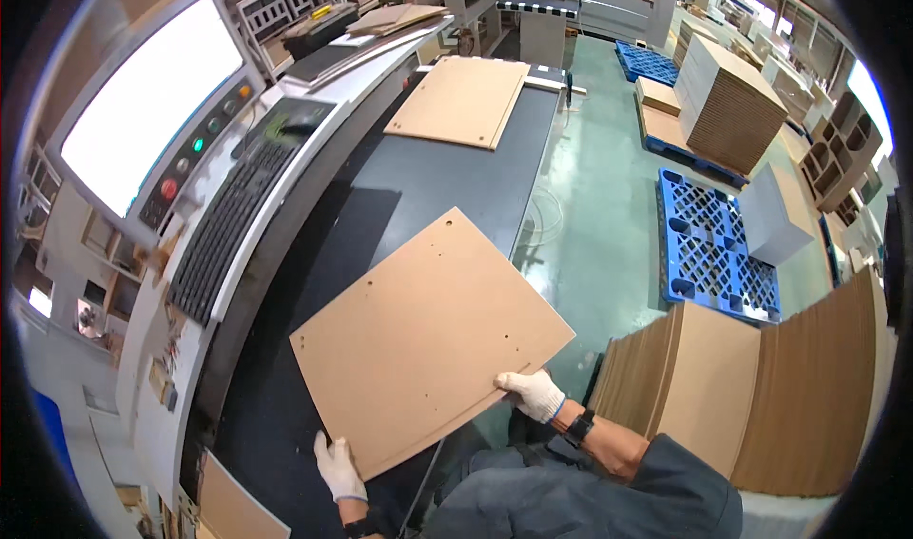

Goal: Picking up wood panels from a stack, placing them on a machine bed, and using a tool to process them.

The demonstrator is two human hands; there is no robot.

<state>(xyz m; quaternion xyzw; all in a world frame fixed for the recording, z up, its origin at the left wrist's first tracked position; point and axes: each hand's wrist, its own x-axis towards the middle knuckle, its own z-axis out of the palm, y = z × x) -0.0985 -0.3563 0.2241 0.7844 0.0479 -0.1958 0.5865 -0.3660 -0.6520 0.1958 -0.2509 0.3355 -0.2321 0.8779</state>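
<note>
Over the long black machine bed (262, 411), my white-gloved left hand (339, 469) and right hand (535, 395) grip a tan, drilled, rectangular wood-like board (428, 320); uneven support could tip it.

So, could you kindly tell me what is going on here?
Someone is holding a drilled tan board over a dark work surface. The gloved left hand grips it at the corner nearest the body, and the gloved right hand grips the near edge toward its right end. A second tan board lies flat farther along the surface. To the left are a keyboard and a bright screen.
</note>
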